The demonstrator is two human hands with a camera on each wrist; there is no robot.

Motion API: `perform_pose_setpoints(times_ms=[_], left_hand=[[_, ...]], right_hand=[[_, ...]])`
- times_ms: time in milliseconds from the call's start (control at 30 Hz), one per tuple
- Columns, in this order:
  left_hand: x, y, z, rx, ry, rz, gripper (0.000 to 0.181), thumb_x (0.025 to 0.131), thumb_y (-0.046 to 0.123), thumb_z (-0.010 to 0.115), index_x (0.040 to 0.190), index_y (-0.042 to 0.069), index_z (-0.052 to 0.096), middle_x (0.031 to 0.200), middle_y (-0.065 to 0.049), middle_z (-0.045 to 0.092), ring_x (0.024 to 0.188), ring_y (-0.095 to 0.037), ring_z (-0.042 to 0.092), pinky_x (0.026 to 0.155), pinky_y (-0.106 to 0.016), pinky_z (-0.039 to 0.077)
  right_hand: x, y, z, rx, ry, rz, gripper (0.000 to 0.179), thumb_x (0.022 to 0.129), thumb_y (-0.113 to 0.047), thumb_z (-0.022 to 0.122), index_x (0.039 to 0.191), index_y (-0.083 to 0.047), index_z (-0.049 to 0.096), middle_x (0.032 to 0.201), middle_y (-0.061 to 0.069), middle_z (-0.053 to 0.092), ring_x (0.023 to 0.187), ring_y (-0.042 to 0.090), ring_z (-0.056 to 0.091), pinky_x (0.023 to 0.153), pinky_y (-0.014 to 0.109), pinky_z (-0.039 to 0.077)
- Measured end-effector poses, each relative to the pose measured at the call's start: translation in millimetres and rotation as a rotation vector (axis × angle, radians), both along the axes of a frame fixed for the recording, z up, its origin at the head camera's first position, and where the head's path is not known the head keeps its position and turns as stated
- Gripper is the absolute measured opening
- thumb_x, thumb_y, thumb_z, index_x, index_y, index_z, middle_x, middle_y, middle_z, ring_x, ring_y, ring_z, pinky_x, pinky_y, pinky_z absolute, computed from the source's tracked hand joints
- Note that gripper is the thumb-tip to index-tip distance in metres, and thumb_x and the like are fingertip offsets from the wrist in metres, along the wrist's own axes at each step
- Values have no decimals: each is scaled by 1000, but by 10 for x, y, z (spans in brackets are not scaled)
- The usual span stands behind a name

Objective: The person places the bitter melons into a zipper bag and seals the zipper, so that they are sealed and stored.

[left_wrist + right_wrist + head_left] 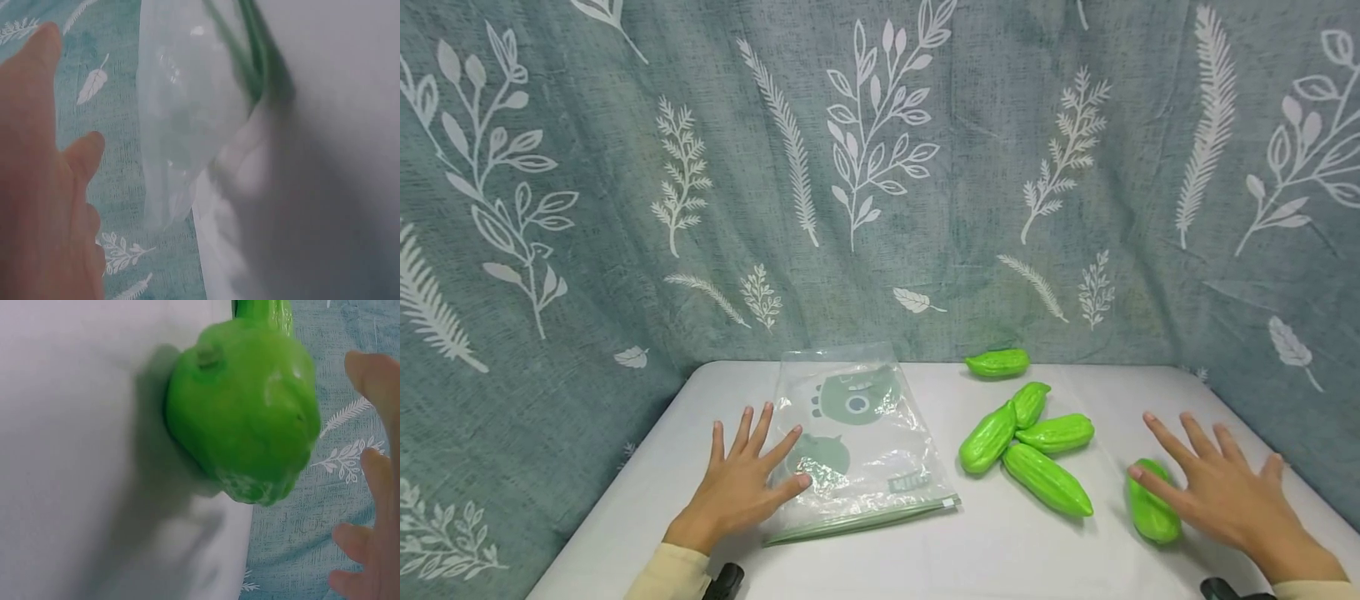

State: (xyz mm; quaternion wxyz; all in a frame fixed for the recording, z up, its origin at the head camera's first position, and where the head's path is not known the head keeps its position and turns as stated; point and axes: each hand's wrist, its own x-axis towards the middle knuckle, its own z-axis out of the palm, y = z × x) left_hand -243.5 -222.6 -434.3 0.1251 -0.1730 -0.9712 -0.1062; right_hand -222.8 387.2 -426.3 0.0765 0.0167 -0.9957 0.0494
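Observation:
In the head view my left hand [741, 487] hovers with fingers spread at the left edge of a clear zip bag [880, 442]. The bag lies flat, printed with green cartoon figures, its green slider strip towards me. My right hand [1232, 492], fingers also spread, is over and beside a bright green ridged gourd [1153, 504] that resembles a bitter melon. The thumb overlaps this gourd in the head view; in the right wrist view a gap separates the fingers from the gourd [244, 412]. Neither hand holds anything.
Several similar gourds [1048, 479] lie clustered right of the bag, and another gourd [997, 363] lies at the table's back edge. The white table [940, 550] meets a blue-green leaf-patterned curtain [955, 208] behind and at both sides.

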Motion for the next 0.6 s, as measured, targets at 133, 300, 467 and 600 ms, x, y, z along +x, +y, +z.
perform_pose_setpoints(times_ms=[133, 300, 467, 600], left_hand=[[9, 45, -22, 31, -1, -14, 76, 93, 72, 47, 155, 28, 40, 166, -12, 9, 151, -38, -1, 112, -66, -12], [3, 104, -39, 68, -17, -46, 75, 93, 71, 48, 148, 22, 52, 163, -14, 23, 151, -37, 10, 114, -62, -9], [-22, 168, -33, 94, 8, -119, 71, 92, 72, 48, 133, 18, 67, 154, -11, 43, 148, -34, 26, 117, -60, -2], [-43, 224, -22, 117, 74, -194, 53, 94, 59, 59, 124, 17, 72, 139, -9, 58, 136, -29, 46, 116, -60, 16]], right_hand=[[3, -34, -12, 9, 0, 3, 93, 92, -75, 42, 162, -29, 2, 154, 40, 14, 130, 71, 11, 84, 90, -5], [21, -84, -51, 18, 41, 7, 92, 92, -75, 44, 162, -29, 7, 151, 39, 24, 130, 68, 18, 87, 89, 2], [34, -130, -93, 3, 91, 30, 88, 93, -72, 48, 161, -24, 20, 147, 36, 35, 126, 64, 30, 87, 87, 10], [19, -186, -81, -8, 94, 49, 85, 94, -70, 48, 158, -17, 32, 145, 34, 41, 124, 61, 38, 87, 85, 16]])
